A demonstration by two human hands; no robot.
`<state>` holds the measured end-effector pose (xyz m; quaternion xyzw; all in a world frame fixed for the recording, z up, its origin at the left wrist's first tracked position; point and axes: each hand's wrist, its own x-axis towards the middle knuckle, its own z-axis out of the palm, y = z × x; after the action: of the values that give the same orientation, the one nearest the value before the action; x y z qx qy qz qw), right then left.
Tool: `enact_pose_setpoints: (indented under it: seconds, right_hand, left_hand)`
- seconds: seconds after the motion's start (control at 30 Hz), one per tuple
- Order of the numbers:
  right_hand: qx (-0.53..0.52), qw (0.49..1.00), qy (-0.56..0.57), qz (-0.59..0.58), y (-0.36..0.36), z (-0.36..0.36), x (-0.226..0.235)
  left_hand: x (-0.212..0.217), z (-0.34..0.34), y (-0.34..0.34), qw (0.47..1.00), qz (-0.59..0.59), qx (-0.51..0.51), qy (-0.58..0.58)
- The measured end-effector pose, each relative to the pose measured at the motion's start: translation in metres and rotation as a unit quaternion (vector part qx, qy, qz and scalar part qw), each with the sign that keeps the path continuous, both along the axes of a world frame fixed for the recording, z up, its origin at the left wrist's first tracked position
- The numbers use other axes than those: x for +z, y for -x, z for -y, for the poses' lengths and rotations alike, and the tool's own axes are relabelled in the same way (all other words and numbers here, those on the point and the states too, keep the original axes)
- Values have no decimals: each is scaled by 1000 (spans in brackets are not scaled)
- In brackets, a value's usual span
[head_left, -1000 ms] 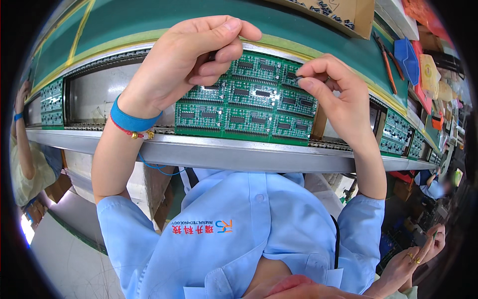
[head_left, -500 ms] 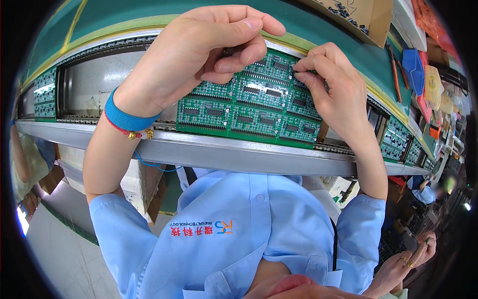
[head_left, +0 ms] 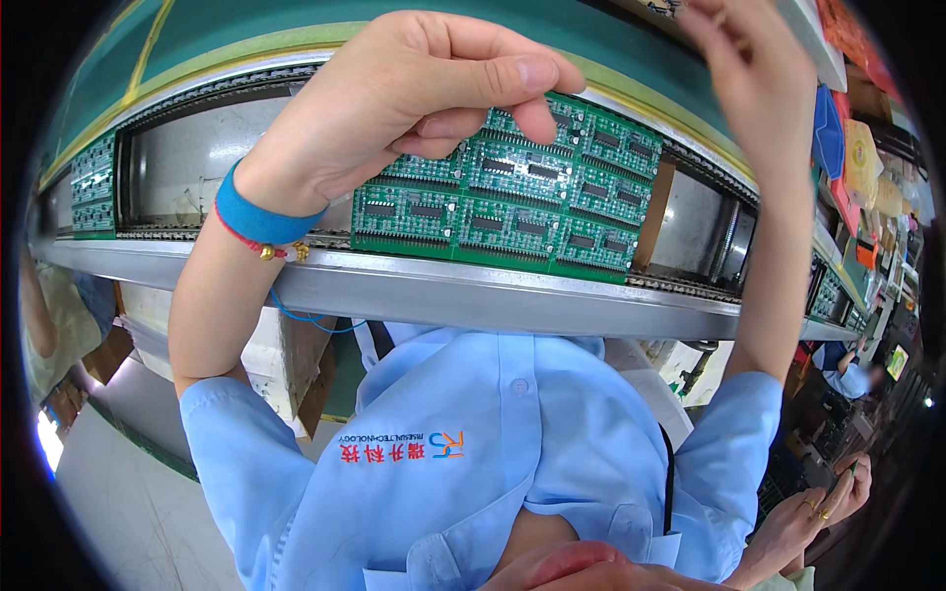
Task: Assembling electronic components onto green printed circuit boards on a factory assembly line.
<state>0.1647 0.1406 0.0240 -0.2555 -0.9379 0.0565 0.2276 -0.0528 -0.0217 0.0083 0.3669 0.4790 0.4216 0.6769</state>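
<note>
A green circuit board panel (head_left: 507, 225), made up of several small boards with black chips and rows of pins, lies across the conveyor rails in front of me. Over its far left part hovers my left hand (head_left: 448, 89), wearing a blue wrist strap (head_left: 261, 215). Its thumb and fingers are curled together; whatever they may hold is hidden. My right hand (head_left: 754, 74) is off the panel at the far right, smeared by motion, by a cardboard box (head_left: 631, 8) of small dark parts. The hand and the frame's edge hide most of that box.
The metal conveyor rail (head_left: 434, 291) runs from left to right. More circuit boards (head_left: 94, 187) sit on it at the far left. A blue tray (head_left: 826, 138) stands at the right. Another person's hands (head_left: 823, 507) show at the lower right.
My right hand has left the panel's far right part and swung up and right toward the box. My left hand has shifted slightly right, its fingers still curled.
</note>
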Motion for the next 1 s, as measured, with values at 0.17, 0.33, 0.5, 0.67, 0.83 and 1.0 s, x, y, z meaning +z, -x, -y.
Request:
enact_pose_setpoints:
  seconds: [0.17, 0.33, 0.5, 0.67, 0.83, 1.0]
  right_hand:
    - [-215, 948, 28, 234, 52, 8, 43]
    - [-121, 962, 86, 229, 51, -17, 23]
    - [-48, 975, 179, 125, 44, -41, -2]
    - [-126, 952, 280, -22, 43, -27, 10]
    - [-100, 921, 357, -118, 24, -7, 19]
    - [-2, 926, 367, -89, -18, 9, 1]
  left_hand:
    - [-4, -1, 0, 999, 34, -34, 11]
    - [-8, 13, 3, 998, 61, -13, 27]
    - [-8, 25, 16, 998, 47, 13, 49]
    - [-16, 29, 15, 938, -336, 49, -65]
    - [-20, 28, 4, 870, -467, 55, -148]
    - [-29, 23, -1, 799, -551, 53, -235]
